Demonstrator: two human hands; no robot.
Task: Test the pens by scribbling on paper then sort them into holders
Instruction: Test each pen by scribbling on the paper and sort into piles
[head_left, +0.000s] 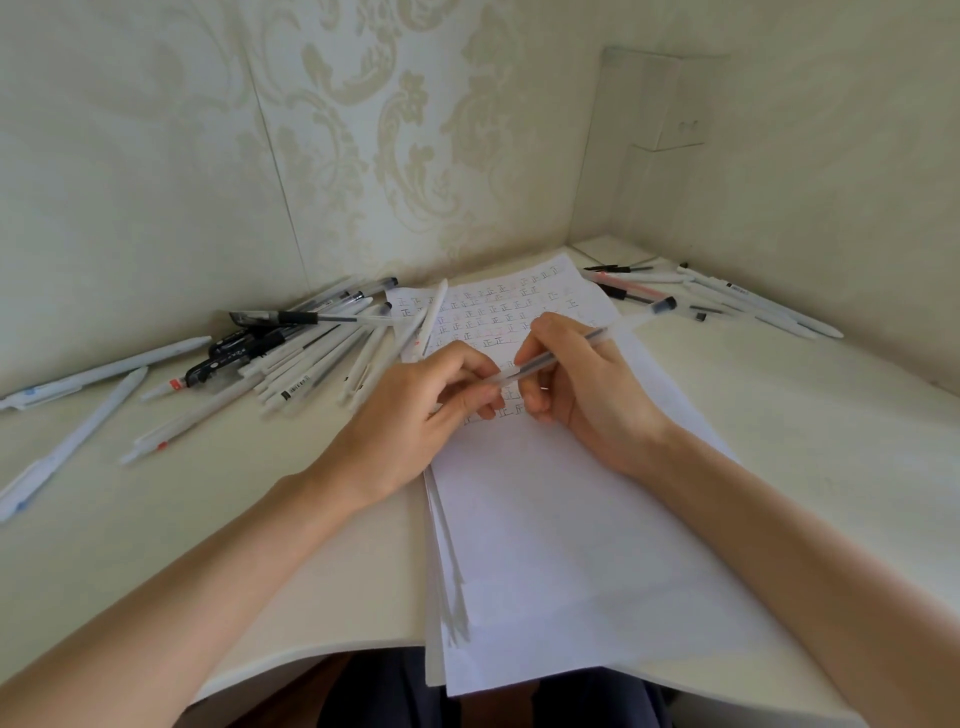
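From the head view, both hands meet over the stack of paper (571, 545) and share one clear pen (597, 338). The left hand (415, 415) has its fingers curled together, and thumb and fingertips pinch the pen's near end. The right hand (587, 384) pinches the barrel just beside them between thumb and forefinger, its other fingers curled underneath. From the right fingers the pen slants up and away to the right and ends in a dark tip clear of the hand. Rows of small written marks cover the paper beyond and beneath the fingertips, while the sheet on the wrist side of them is blank. A loose pile of pens (291, 348) lies on the white desk (831, 441) to the outside of the left fingers, one white pen (434, 317) resting on the paper's far edge. A smaller group of pens (727, 296) lies beyond the right fingers, near the corner.
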